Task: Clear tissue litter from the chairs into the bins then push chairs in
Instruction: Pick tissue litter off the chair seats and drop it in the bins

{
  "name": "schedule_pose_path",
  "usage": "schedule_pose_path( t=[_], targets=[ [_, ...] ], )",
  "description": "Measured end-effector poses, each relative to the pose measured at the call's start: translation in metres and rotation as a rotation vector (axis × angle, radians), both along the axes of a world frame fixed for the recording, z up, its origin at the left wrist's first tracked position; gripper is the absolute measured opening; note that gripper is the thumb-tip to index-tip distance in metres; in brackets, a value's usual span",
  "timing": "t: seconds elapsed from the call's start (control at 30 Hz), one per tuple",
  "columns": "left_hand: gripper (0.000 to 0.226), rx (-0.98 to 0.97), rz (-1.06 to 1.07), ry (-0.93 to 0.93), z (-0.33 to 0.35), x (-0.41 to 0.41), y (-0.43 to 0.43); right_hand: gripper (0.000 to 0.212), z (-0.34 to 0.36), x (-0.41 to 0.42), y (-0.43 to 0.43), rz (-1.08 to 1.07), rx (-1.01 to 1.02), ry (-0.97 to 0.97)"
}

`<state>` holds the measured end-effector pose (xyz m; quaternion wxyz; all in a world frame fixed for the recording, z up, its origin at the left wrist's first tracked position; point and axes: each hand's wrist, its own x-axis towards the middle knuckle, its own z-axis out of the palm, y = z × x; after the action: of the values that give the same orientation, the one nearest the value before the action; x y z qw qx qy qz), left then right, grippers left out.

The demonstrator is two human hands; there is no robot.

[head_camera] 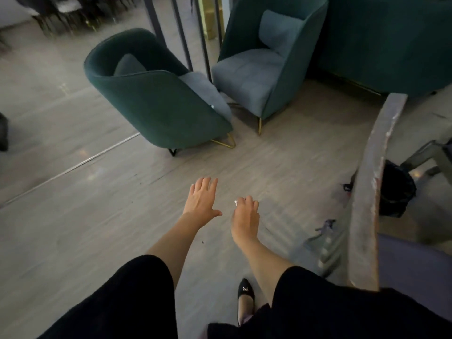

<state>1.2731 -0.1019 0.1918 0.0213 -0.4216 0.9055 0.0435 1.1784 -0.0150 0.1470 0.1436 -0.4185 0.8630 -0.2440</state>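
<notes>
My left hand reaches forward over the floor, fingers spread and holding nothing. To its right, my right hand has curled fingers pinched on a small white tissue scrap at the fingertips. Ahead stand two green armchairs: the left armchair is turned side-on, and the right armchair faces me. A tiny white bit lies at the front edge of the left armchair's seat. A black lined bin stands on the floor at the right, partly hidden behind a chair back.
A worn grey chair back with a purple seat is close on my right. A dark green sofa fills the back right. Dark posts rise between the armchairs. My shoe is on the grey wood floor.
</notes>
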Motion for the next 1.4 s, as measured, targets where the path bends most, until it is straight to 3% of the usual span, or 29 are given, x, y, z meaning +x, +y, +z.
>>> schedule_pose_path(
  t=[0.27,0.53,0.73,0.83,0.97,1.23,1.4],
  targets=[
    [0.105,0.021,-0.215,-0.064,-0.001,-0.053,-0.087,0.032,0.013,-0.070,-0.064,-0.047,0.010,0.195],
    [0.102,-0.026,-0.526,0.066,0.035,-0.192,-0.175,0.027,0.039,-0.172,-0.114,-0.415,-0.069,0.275],
    [0.102,0.014,-0.772,0.069,0.031,-0.288,-0.177,0.024,0.027,-0.227,-0.100,-0.619,0.004,0.339],
    [0.102,0.047,-0.868,0.083,0.022,-0.338,-0.176,0.027,0.020,-0.262,-0.097,-0.709,0.138,0.347],
    [0.102,0.070,-0.954,0.100,0.017,-0.419,-0.183,0.020,0.029,-0.336,-0.112,-0.861,0.052,0.242],
    [0.099,0.078,-1.061,0.097,0.031,-0.574,-0.209,0.025,0.044,-0.485,-0.147,-0.950,0.056,0.282],
    [0.099,0.079,-1.129,-0.005,0.010,-0.639,-0.218,0.043,0.025,-0.526,-0.139,-1.044,0.156,0.131]
  ],
)
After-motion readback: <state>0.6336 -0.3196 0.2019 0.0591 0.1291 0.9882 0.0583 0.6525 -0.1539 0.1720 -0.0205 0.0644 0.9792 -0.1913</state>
